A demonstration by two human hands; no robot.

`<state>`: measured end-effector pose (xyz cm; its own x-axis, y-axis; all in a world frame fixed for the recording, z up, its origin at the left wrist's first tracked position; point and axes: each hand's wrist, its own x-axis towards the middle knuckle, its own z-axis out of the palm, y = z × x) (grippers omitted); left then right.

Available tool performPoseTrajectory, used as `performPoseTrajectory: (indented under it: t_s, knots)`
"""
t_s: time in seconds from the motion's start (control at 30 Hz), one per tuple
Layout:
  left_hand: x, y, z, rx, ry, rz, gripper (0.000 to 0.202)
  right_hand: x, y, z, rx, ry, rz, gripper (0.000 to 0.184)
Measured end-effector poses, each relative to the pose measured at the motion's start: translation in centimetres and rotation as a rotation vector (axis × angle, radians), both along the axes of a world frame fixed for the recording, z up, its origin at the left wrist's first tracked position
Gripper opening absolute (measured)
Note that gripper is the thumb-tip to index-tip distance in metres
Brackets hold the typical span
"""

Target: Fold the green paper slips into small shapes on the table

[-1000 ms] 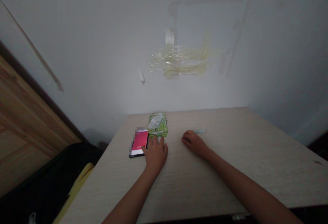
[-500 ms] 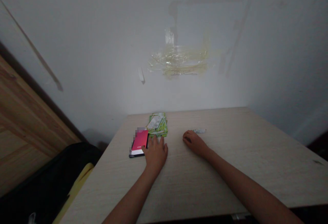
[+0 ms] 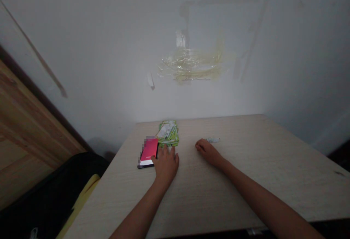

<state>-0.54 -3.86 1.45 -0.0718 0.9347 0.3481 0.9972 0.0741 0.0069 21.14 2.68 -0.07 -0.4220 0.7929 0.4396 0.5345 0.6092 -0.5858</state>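
Note:
My left hand [image 3: 166, 164] lies on the table with its fingers spread and nothing held. Its thumb touches or overlaps the lower right edge of a phone [image 3: 150, 149] with a bright pink and white screen. Just beyond its fingertips is a loose pile of green and white packets [image 3: 168, 131]. My right hand [image 3: 208, 151] rests on its side on the table, its fingers curled in against the thumb, and no object shows in it. Behind its knuckles lies a small whitish printed strip [image 3: 214, 140], partly hidden by the hand.
The pale wood-grain table [image 3: 246, 137] meets a grey wall [image 3: 109, 67] with yellowed clear tape [image 3: 191, 64] on it. To the left are a wooden panel [image 3: 27, 122], a dark bag-like item [image 3: 60, 184] and a yellow cloth-like piece [image 3: 82, 202].
The fingers of my right hand have curled closer to the thumb, narrowing the gap between them. My left hand, the phone and the packets stay where they were.

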Motion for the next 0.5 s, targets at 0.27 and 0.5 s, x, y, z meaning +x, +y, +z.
performPoseTrajectory:
  t_s: [0.27, 0.5]
  knots:
    - [-0.02, 0.05, -0.02, 0.003, 0.000, -0.004, 0.044, 0.03, 0.19, -0.26, 0.024, -0.029, -0.013, 0.014]
    - [0.05, -0.14, -0.04, 0.014, 0.008, -0.005, 0.043, 0.09, 0.19, -0.57, 0.047, 0.025, -0.007, 0.012]
